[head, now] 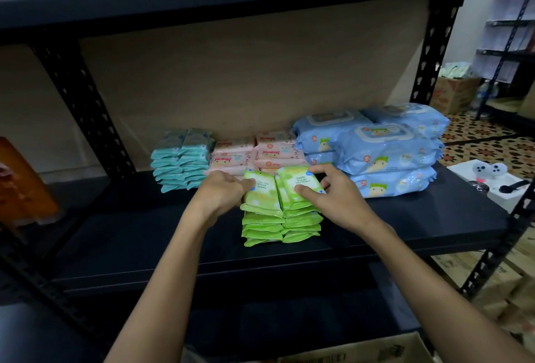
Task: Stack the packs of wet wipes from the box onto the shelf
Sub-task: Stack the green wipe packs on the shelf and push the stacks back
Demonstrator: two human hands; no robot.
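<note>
**Both hands on the green wipes stacks**

Two stacks of green packs (282,212) stand side by side near the front of the dark shelf (144,241). The left hand (221,191) lies against the left stack's top pack, fingers curled over its left edge; the fingertips are hidden behind the knuckles, so how tight the hold is I cannot tell. The right hand (330,197) grips the top pack of the right stack, thumb pressed on its printed face, index finger hooked over the far end.

Beyond the left hand, teal packs (182,160) sit in two piles, their labels too dim to read. Between and behind both hands are pink packs (254,151), partly covered by the green ones. Just past the right hand, large blue packs (382,151) are heaped. Below the right forearm, only a corner of a cardboard box (362,351) shows, cut off by the bottom edge.
</note>
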